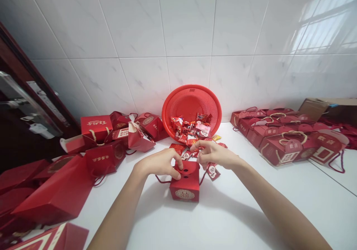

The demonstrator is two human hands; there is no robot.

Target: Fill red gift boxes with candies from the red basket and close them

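A small red gift box (184,187) stands upright on the white table in front of me. It has round holes in its top flaps, a pale printed oval on its front and a dark red cord at either side. My left hand (161,165) has thumb and index finger on the top flap, gripping it from the left. Over the box's back right edge hovers my right hand (213,155), its fingers bent and apart, with the fingertips near the wrapped candies (185,154). I make out nothing held in it. Behind lies a tilted red plastic basket (192,90) with more candies.
Red boxes (104,157) are heaped along the left side, several of them open. Rows of closed boxes with rope handles (275,140) stand at the right, beside a brown cardboard box (314,109). A tiled wall (139,27) bounds the table behind.
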